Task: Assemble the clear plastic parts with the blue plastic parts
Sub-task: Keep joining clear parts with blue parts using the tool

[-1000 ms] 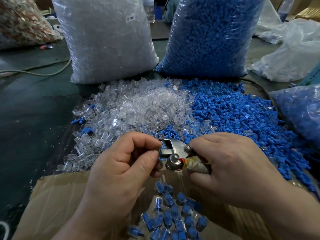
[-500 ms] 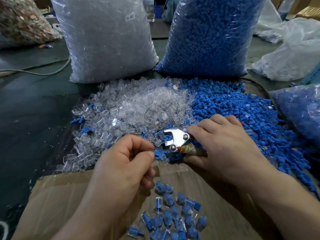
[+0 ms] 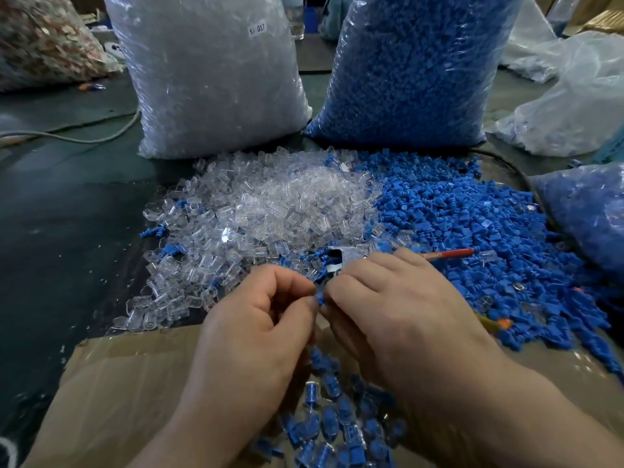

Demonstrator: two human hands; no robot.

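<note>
Two fat sacks stand at the back, the clear-parts bag point(image 3: 209, 79) left and the blue-parts bag point(image 3: 412, 69) right. Ahead of them the loose clear pile point(image 3: 270, 204) runs straight into the blue pile point(image 3: 472, 231) on the dark surface point(image 3: 67, 231). First worry: the heaps touch, and strays sit across the seam, so a blind grab could bring up the wrong piece.

Nearer, the cardboard box point(image 3: 118, 383) holds the finished pieces point(image 3: 337, 417). A fumble here would likely drop an unjoined part among them, hard to spot.

The left hand point(image 3: 256, 332) and right hand point(image 3: 395, 305) meet over the box's far edge, fingers curled, both pinching at one small blue part point(image 3: 320, 298). Whether a clear shell is in there too, I cannot tell; the fingers hide it. Pushed crooked, it could jam or spring away.

The red-handled tool point(image 3: 449, 253) lies on the blue pile, its metal head just behind the right fingers, easy to snag.

The blue part itself is tiny and matte, only an edge showing between the thumbs.
</note>
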